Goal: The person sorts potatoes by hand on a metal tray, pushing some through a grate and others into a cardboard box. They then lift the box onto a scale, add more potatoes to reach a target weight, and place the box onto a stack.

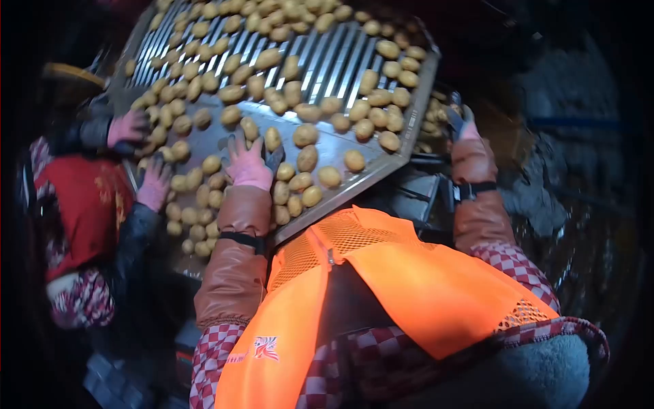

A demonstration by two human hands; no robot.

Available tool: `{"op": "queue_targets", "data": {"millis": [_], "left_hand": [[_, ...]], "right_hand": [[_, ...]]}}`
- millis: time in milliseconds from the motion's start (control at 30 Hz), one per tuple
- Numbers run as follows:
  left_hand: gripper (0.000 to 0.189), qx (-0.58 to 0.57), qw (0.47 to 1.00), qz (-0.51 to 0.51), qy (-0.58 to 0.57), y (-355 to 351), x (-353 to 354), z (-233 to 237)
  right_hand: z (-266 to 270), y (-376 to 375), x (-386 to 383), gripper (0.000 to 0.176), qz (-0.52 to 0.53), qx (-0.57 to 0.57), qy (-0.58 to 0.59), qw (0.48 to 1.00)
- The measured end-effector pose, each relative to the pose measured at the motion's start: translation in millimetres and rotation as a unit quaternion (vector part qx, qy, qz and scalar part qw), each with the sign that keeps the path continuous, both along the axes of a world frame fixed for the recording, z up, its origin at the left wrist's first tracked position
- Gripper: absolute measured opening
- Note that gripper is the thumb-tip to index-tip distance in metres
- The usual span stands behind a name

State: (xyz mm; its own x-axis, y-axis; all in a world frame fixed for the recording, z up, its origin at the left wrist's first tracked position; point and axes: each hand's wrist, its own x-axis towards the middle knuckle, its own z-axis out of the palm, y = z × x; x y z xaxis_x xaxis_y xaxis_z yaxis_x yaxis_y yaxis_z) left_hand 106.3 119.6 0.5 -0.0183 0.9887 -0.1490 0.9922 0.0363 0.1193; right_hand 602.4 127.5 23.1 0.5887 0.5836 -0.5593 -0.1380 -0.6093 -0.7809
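My left hand [249, 162], in a pink glove with dark grey fingertips, lies with spread fingers on a metal sorting table [225, 129]. Potatoes [306, 135] surround it, and one sits right at its fingertips. Past the table's right rim is my right hand [466, 125], gloved alike, its fingers pointing away from me and apart. It is close beside more potatoes [434, 114] lying lower, outside the rim. Brown sleeve covers [244, 211] wrap both my forearms.
Metal rollers [334, 61] carry many potatoes at the far part of the table. At the left, another person [88, 204] in red has two pink-gloved hands [154, 183] among the potatoes. The raised table rim [409, 140] runs along the right. Grey cloth-like material [538, 191] hangs farther right.
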Motion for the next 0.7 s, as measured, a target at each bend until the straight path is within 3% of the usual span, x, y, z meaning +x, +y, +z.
{"op": "queue_targets", "data": {"millis": [33,67,100,167,233,267,300,333,433,467,500,533,567,633,700], "left_hand": [[0.057,0.010,0.999,0.014,0.034,-11.5,-17.7,-5.4],[0.051,-0.030,0.997,0.053,-0.054,-24.4,-42.3,-8.7],[0.051,-0.014,0.998,0.042,-0.038,-38.9,-55.4,-9.9],[0.050,0.084,0.996,0.003,-0.040,-66.9,-78.7,-23.3],[0.049,0.077,0.996,0.040,-0.012,-87.6,-85.0,-14.7],[0.048,0.092,0.995,0.045,-0.021,-103.2,-96.3,-5.2],[0.048,0.073,0.995,0.067,-0.012,-114.6,-102.2,-2.1],[0.047,0.054,0.995,0.088,-0.003,-127.6,-111.0,1.5],[0.044,0.010,0.980,0.200,-0.009,-164.0,-122.7,2.6],[0.043,0.007,0.972,0.233,-0.003,-170.8,-124.7,10.6],[0.042,0.002,0.966,0.258,-0.003,-173.3,-130.1,6.4],[0.043,0.004,0.950,0.313,0.006,-173.8,-130.7,1.4],[0.044,0.006,0.953,0.303,0.002,-170.8,-125.0,3.0],[0.045,0.011,0.958,0.286,-0.003,-157.4,-101.0,13.1],[0.049,-0.007,0.995,0.095,-0.013,-147.9,-71.8,-7.8]], "right_hand": [[-37.3,3.4,11.8,0.059,0.055,0.084,-0.034,0.994],[-31.4,14.2,2.9,0.051,-0.003,0.076,0.092,0.993],[-39.3,11.8,-18.2,0.046,0.059,0.169,0.002,0.984],[-5.7,28.8,-80.0,0.043,0.129,0.135,-0.005,0.982],[-39.8,46.0,-97.0,0.043,0.312,0.175,-0.063,0.932],[1.6,34.3,-133.2,0.043,0.333,0.136,-0.020,0.933],[-6.2,40.6,-142.0,0.050,0.414,0.125,-0.031,0.901],[-8.2,43.9,-149.1,0.057,0.473,0.077,-0.151,0.865],[46.3,38.9,-215.6,0.083,0.619,-0.028,-0.405,0.672],[58.6,36.9,-235.0,0.093,0.638,-0.077,-0.384,0.663],[62.6,38.4,-259.3,0.094,0.679,-0.092,-0.400,0.609],[67.1,35.2,-283.4,0.091,0.680,-0.071,-0.375,0.626],[70.4,31.5,-309.0,0.088,0.680,-0.053,-0.350,0.642],[47.5,15.9,-352.6,0.080,0.721,-0.021,-0.362,0.590],[71.2,7.8,-416.0,0.075,0.765,-0.060,-0.355,0.534]]}}
